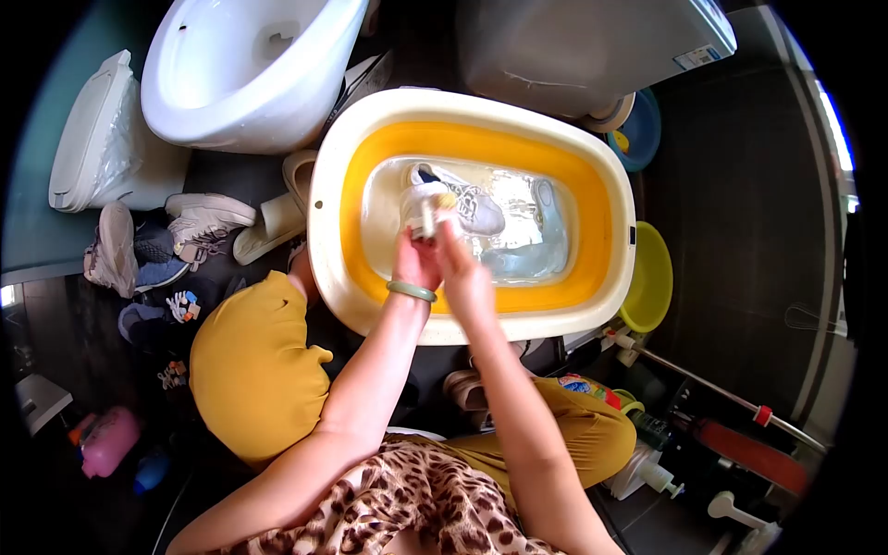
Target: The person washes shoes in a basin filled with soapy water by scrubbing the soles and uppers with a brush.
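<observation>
A white lace-up sneaker (476, 205) lies in shallow water inside the yellow-and-cream tub (481, 139). My left hand (419, 262), with a green bangle at its wrist, is closed around a white shoe (416, 205) at the tub's near-left side; its shape is partly covered. Beside it my right hand (466, 282) is closed on what looks like a small brush (447, 201) with yellowish bristles, touching the shoe and blurred. Right of the sneaker, pale bluish sole-shaped pieces (532, 261) rest in the water.
A white toilet (250, 120) and a lidded bin (97, 139) stand at upper left. Worn sneakers (208, 217) lie on the dark floor at left. A grey appliance (573, 55) is behind the tub, a green basin (647, 277) at right. Bottles and a metal pole (712, 384) lie lower right.
</observation>
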{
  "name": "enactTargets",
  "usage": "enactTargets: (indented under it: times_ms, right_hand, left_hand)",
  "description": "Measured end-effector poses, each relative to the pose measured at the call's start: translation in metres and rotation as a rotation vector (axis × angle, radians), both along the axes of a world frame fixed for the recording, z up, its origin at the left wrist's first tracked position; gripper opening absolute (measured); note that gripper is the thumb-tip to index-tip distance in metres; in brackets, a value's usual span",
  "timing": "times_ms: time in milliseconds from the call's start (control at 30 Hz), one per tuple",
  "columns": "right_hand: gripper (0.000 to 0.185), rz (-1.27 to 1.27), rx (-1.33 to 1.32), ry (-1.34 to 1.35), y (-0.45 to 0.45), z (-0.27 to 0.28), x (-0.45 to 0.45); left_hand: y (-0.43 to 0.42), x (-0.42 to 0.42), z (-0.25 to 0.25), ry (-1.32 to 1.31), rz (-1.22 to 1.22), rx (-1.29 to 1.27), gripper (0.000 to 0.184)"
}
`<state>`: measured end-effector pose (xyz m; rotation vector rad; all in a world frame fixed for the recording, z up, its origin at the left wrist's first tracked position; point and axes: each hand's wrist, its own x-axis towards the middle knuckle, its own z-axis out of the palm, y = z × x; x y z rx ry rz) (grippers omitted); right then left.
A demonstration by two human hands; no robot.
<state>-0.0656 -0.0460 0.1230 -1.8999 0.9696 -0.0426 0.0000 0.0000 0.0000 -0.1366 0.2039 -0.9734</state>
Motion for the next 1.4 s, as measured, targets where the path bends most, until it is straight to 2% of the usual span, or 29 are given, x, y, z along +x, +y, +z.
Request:
enactTargets:
  times_ms: [33,67,100,167,200,233,300,333,367,433,467,500,567,633,667,700,767,833,867,900,967,1033,1067,1133,1167,1233,1300,1367,1400]
  right_hand:
    - [0.038,0.089,-0.189,0.007,0.012,-0.002,-0.008]
    - [0.035,0.178,-0.373,0.014,0.017,-0.006,-0.013]
    - [0.035,0.181,-0.357,0.009,0.01,-0.001,-0.003]
    - [0.035,0.041,-0.292,-0.017,-0.011,-0.009,0.015]
    - [0.035,0.035,-0.316,-0.004,-0.017,-0.007,0.01]
    - [0.035,-0.004,-0.251,-0.043,-0.01,-0.01,0.023]
    - [0.034,-0.06,-0.143,-0.103,-0.001,-0.016,0.046]
    - [0.035,0.019,-0.249,-0.053,0.016,-0.012,0.037]
    - [0.035,0.076,-0.261,-0.13,0.025,-0.007,0.023]
    - [0.035,0.148,-0.317,-0.012,0.016,-0.005,0.007]
    - [0.034,0.096,-0.273,0.027,0.003,-0.006,0.006]
    - [0.033,0.038,-0.236,0.061,-0.017,-0.008,0.013]
    - [0.034,0.005,-0.302,0.128,-0.041,-0.005,0.029]
    - [0.035,0.003,-0.184,0.062,-0.03,-0.003,0.026]
    - [0.035,0.081,-0.318,-0.176,-0.017,-0.023,0.01]
    - [0.035,0.124,-0.324,-0.032,0.005,-0.004,0.002]
    - [0.034,0.176,-0.315,-0.017,0.014,0.001,-0.012]
    - [0.035,0.081,-0.29,0.019,-0.013,-0.008,-0.007]
    - [0.035,0.04,-0.29,0.014,-0.027,-0.009,0.0]
    - [0.035,0.03,-0.356,0.024,-0.043,-0.022,0.007]
    - [0.036,-0.043,-0.035,0.056,-0.07,-0.033,0.013]
    - [0.038,-0.17,0.282,-0.094,-0.072,-0.024,0.013]
    - [0.038,-0.167,0.288,-0.097,-0.067,-0.022,0.011]
    - [0.039,-0.247,0.508,-0.171,-0.047,-0.01,0.003]
    - [0.039,-0.201,0.554,-0.164,-0.038,-0.025,-0.004]
    - [0.039,-0.21,0.63,-0.246,-0.004,-0.044,-0.008]
    - [0.039,-0.208,0.583,-0.229,0.02,-0.044,-0.009]
    - [0.041,-0.167,0.573,-0.199,0.029,-0.04,-0.009]
    - [0.041,-0.056,0.513,-0.135,0.032,-0.028,-0.009]
  left_hand:
    - [0.006,0.002,0.004,-0.056,-0.018,0.22,0.042]
    - [0.01,0.004,0.004,-0.017,-0.016,0.171,0.04]
    - [0.008,0.007,0.02,-0.019,-0.012,0.187,0.04]
    - [-0.005,0.006,0.043,0.248,0.064,0.573,0.041]
    - [-0.014,0.0,0.057,0.225,-0.002,0.596,0.042]
    - [-0.001,0.011,0.041,0.187,0.001,0.613,0.042]
    - [0.019,0.031,0.003,0.055,0.02,0.284,0.044]
    - [0.014,0.032,0.036,0.062,0.015,0.622,0.045]
    - [0.013,0.032,0.043,0.024,0.029,0.676,0.046]
    - [0.016,0.026,0.028,-0.117,0.003,0.062,0.044]
    - [0.008,0.013,0.021,0.038,0.022,0.329,0.043]
    - [-0.006,0.006,0.05,0.186,0.036,0.591,0.043]
    - [-0.008,0.0,0.063,0.142,-0.016,0.567,0.042]
    - [-0.01,0.004,0.063,0.22,0.006,0.643,0.044]
    - [-0.009,0.007,0.048,0.283,0.059,0.534,0.042]
    - [0.0,0.008,0.026,0.1,-0.004,0.387,0.041]
    - [0.004,0.01,0.047,-0.016,-0.05,0.665,0.042]
    - [-0.001,0.0,0.005,0.153,0.013,0.239,0.041]
    - [-0.009,0.002,0.05,0.15,-0.039,0.607,0.041]
    - [-0.006,0.004,0.058,0.143,-0.043,0.604,0.041]
    - [-0.001,0.008,0.064,0.181,-0.028,0.616,0.043]
    - [0.005,0.016,0.061,0.196,-0.037,0.64,0.044]
    - [0.009,0.018,0.054,0.144,-0.035,0.643,0.046]
    - [0.016,0.018,0.051,0.093,-0.024,0.625,0.05]
    - [0.021,0.02,0.049,0.082,-0.035,0.635,0.05]
    - [0.028,0.028,0.05,-0.134,-0.05,0.651,0.056]
    - [0.028,0.032,0.052,-0.194,-0.03,0.696,0.051]
    - [0.032,0.04,0.035,-0.32,-0.023,1.001,0.047]
    - [0.029,0.042,0.033,-0.339,0.056,1.085,0.048]
